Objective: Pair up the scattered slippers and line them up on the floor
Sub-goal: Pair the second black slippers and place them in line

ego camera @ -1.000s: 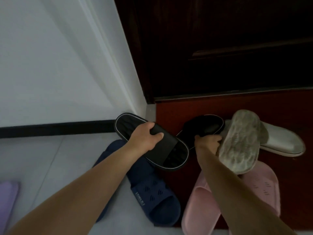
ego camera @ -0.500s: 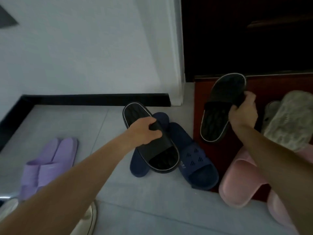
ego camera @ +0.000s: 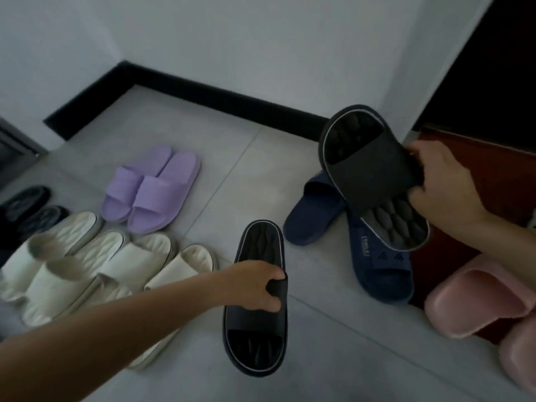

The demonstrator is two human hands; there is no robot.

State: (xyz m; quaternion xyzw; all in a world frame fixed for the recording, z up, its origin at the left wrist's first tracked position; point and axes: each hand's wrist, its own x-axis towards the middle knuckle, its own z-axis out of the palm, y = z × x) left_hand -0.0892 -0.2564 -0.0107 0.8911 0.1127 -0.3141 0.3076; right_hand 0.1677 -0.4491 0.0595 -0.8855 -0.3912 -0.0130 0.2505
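Observation:
My left hand (ego camera: 255, 287) grips the strap of a black slipper (ego camera: 256, 329) with a pale rim, low over the grey floor tiles beside the cream slippers. My right hand (ego camera: 443, 184) holds the matching black slipper (ego camera: 371, 169) by its strap, raised and tilted above two navy slippers (ego camera: 380, 268) that lie crossed on the floor. A lilac pair (ego camera: 150, 190) sits side by side further back. Several cream slippers (ego camera: 95, 265) stand in a row at the left.
Pink slippers (ego camera: 478, 303) lie at the right edge, partly on a dark red mat (ego camera: 499, 181). Dark shoes (ego camera: 26, 210) sit at the far left. A white wall with black skirting (ego camera: 203, 94) runs behind, and a dark door (ego camera: 493, 68) stands at the top right.
The view has swung left, revealing the cream and lilac slippers. My left hand carried its black slipper left and down beside the cream row. My right hand brought the second black slipper over the navy ones.

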